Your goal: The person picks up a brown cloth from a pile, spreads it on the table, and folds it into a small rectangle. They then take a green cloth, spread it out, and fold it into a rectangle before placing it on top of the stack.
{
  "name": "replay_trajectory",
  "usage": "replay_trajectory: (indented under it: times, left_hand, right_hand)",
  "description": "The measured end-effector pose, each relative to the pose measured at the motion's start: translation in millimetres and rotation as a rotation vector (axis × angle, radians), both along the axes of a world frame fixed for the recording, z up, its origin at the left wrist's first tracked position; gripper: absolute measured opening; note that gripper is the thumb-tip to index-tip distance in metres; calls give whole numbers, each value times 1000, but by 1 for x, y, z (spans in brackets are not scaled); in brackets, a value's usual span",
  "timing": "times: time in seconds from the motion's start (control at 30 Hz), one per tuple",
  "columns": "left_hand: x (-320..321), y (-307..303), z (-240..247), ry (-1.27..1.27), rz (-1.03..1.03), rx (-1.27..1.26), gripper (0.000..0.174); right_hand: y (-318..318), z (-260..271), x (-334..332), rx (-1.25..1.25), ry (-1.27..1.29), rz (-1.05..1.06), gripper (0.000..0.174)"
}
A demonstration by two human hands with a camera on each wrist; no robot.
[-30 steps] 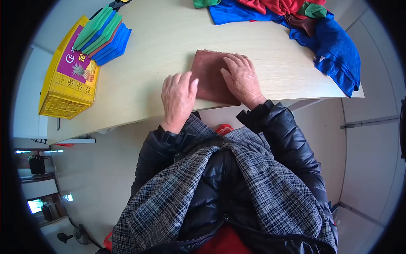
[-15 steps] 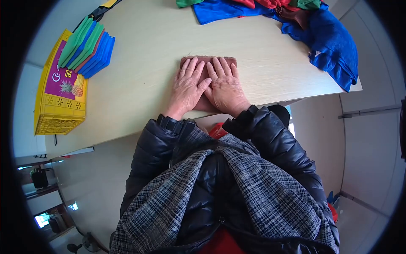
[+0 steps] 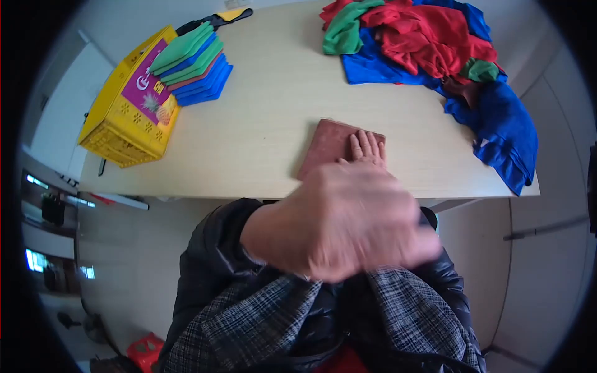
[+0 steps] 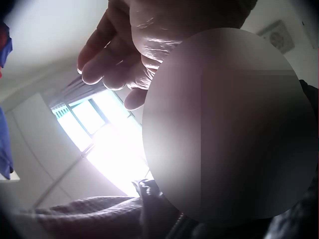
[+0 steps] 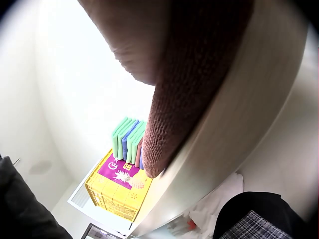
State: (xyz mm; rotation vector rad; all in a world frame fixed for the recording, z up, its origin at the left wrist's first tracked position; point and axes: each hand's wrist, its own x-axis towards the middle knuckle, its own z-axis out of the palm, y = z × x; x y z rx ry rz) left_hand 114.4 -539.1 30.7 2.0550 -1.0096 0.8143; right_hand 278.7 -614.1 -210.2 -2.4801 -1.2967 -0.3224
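Observation:
A folded brown towel (image 3: 329, 146) lies near the front edge of the table. My right hand (image 3: 369, 148) rests on its right part with fingers straight; the rest of that hand is hidden behind my left hand. Seen from the right wrist, the towel's thick folded edge (image 5: 172, 114) lies under the palm (image 5: 132, 37). My left hand (image 3: 357, 217), blurred, is raised off the towel, close to the head camera and in front of my chest. In the left wrist view its fingers (image 4: 107, 59) hang loosely curled with nothing in them.
On the left, a yellow crate (image 3: 134, 121) bears a row of folded green, blue and brown cloths (image 3: 193, 65). A black-and-yellow object (image 3: 217, 20) lies behind it. Loose red, blue and green cloths (image 3: 429, 40) are heaped at the back right, with blue cloth (image 3: 507, 133) reaching the right edge.
Both hands came to lie flat on the towel; since then the left has lifted off and up toward the head, while the right stays on the towel. The head view has shifted, showing more table.

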Motion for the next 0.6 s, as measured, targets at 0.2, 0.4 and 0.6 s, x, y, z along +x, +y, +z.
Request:
replay_trajectory:
  times: [0.2,0.4,0.6]
  left_hand:
    - [-40,-18,37,-83,-135,-7,20]
    - [-50,-11,28,-126,-182,-89,21]
    - [-30,-16,20,-139,-129,-167,21]
  right_hand:
    - [-2,6,-4,-18,43,-47,69]
    - [0,7,-10,-3,57,-44,68]
    - [-2,6,-8,-14,59,-27,67]
